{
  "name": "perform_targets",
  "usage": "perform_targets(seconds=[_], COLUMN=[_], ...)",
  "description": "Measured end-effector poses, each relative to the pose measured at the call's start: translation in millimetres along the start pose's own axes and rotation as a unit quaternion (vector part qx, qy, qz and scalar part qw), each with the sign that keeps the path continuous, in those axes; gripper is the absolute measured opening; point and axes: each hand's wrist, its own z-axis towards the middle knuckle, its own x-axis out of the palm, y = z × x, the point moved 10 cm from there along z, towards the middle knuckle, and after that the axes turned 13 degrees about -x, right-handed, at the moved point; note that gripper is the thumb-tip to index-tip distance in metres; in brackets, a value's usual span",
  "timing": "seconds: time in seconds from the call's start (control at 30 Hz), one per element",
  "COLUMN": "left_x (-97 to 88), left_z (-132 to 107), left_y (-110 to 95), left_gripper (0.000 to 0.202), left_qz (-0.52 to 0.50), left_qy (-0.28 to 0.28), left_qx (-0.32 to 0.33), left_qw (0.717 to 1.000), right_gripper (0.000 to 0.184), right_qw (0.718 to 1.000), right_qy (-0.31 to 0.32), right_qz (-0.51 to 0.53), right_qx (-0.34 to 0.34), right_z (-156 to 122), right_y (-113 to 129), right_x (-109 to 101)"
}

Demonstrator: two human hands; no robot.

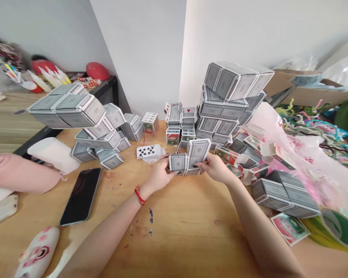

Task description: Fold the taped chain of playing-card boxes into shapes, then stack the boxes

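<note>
Between my two hands is a small box built of grey-backed playing cards (179, 161), with one taller card section standing at its right. My left hand (161, 170) grips its left side, thumb at the front. The fingers of my right hand (216, 166) are closed on its right side. A loose pile of playing cards (148, 151), a ten of spades on top, lies just left of my left hand. Behind the held box stand small card boxes (173, 116) and green-red card packs (172, 137).
Stacked card blocks (223, 106) rise at the back right, and another stack (81, 110) stands left. A black phone (81, 196), pink bottle (26, 173) and white case (36, 251) lie left. Opened card packs (253, 170), a card block (284, 193) and tape (333, 227) sit right.
</note>
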Motion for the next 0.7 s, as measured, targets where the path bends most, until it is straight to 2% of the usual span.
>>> perform_targets(seconds=[0.7], left_x=[1.2], left_z=[0.4], left_y=[-0.5], left_gripper=[0.045], left_qz=[0.009], left_qy=[0.011], left_qx=[0.005], left_qw=[1.000], right_gripper=[0.011], right_qw=[0.997], right_qy=[0.017], right_qz=[0.068], right_qx=[0.017], right_z=[-1.9], right_y=[-7.5], right_x=[6.3])
